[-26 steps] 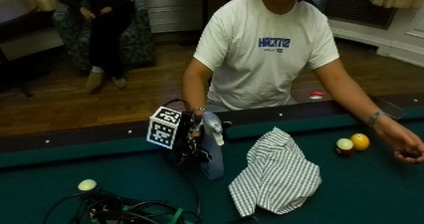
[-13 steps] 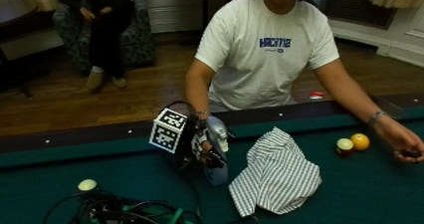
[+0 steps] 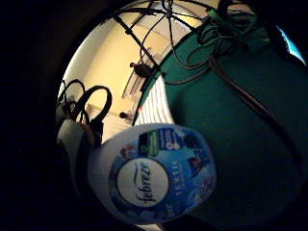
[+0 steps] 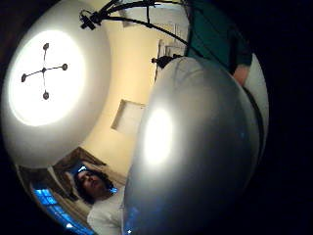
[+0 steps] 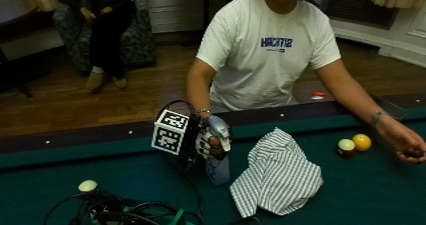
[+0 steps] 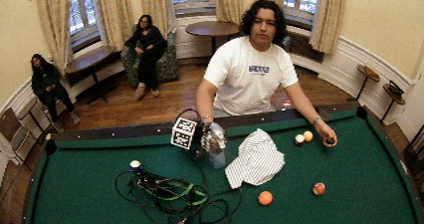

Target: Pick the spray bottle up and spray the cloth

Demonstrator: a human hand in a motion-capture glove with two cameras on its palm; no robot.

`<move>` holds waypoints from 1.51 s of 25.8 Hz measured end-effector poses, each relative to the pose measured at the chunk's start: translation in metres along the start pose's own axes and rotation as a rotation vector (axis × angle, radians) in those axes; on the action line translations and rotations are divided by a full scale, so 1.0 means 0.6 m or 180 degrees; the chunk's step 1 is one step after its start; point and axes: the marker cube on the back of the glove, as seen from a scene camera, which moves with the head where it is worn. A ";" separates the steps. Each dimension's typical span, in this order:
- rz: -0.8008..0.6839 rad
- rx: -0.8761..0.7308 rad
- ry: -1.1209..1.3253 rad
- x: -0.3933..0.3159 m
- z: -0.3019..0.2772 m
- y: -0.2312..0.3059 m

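**Sam:** Green felt covers the big pool-table worktop (image 5: 373, 195). Closest to us is a pile of black and green cables (image 5: 126, 212), with a small pale ball (image 5: 87, 185) beside it.

**Mia:** What comes after that?

**Sam:** The white plastic spray bottle with a blue round label (image 5: 218, 157). It is upright, and its bottom looks to be at or just above the felt. I cannot tell if it touches.

**Mia:** Who has it?

**Sam:** The black-gloved right hand (image 5: 206, 142). Its fingers are curled round the top part of the bottle, near the trigger.

**Mia:** Can you see the bottle from the palm?

**Sam:** Yes. On the little finger side the blue label fills a lot of the view (image 3: 156, 175). On the thumb side the smooth white body is very close (image 4: 195, 156).

**Mia:** Where is the cloth?

**Sam:** The white cloth with thin dark stripes (image 5: 279, 177) lies crumpled on the felt just beside the bottle.

**Mia:** And farther away?

**Sam:** A yellow ball (image 5: 361, 142) and a red and white ball (image 5: 346, 147) sit close together. The bare left hand (image 5: 407, 147) rests on the felt near them, fingers curled.
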 end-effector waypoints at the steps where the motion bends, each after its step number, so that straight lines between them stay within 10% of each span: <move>1: -0.0025 0.0033 0.0020 0.000 -0.001 0.003; 24: -0.0668 -0.0270 0.0244 -0.349 -0.117 -0.060; 39: 0.0244 -0.1414 0.1190 -0.357 0.011 -0.115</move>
